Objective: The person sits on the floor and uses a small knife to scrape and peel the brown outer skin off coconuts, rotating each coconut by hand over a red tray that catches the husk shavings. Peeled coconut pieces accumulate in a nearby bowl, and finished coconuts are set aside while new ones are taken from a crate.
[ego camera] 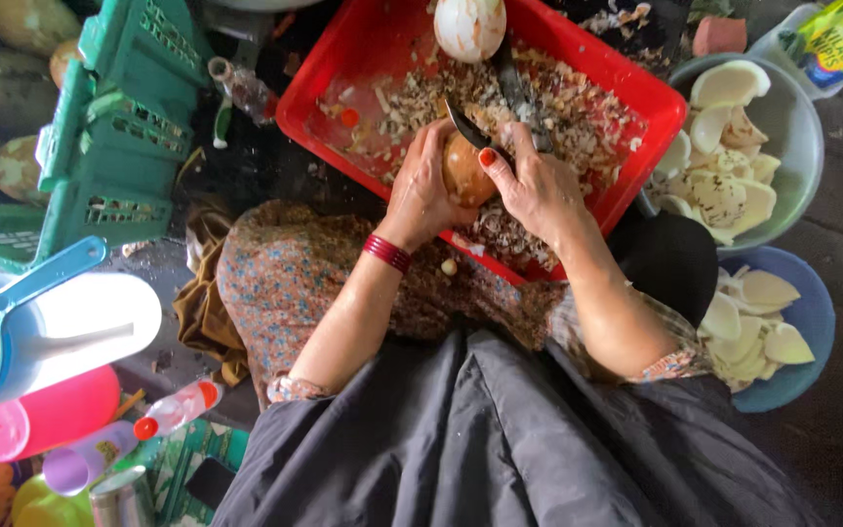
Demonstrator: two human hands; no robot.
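Dark apron [500, 439]: nearest the camera, spread over the lap, it seems to shield the patterned dress from falling scraps.
Red tray [636, 88]: set on the floor right in front of the knees, so the brown shavings drop into it; it is littered with them.
Green crate [109, 146]: lies tipped on the person's left, near the whole husked fruits, within arm's reach.
Grey bowl [802, 127]: on the right, holds white peeled pieces, close enough to drop finished ones in.
Blue bowl [817, 312]: below the grey one, also filled with white slices.
Left hand [421, 190]: the grip is closed around the brown round piece [462, 171], steadying it over the tray's near edge.
Right hand [539, 185]: fingers wrapped on a dark knife [465, 125], thumb pressed to the piece to guide the blade against its skin.
White peeled ball [470, 24]: rests at the tray's far rim, apart from the hands.
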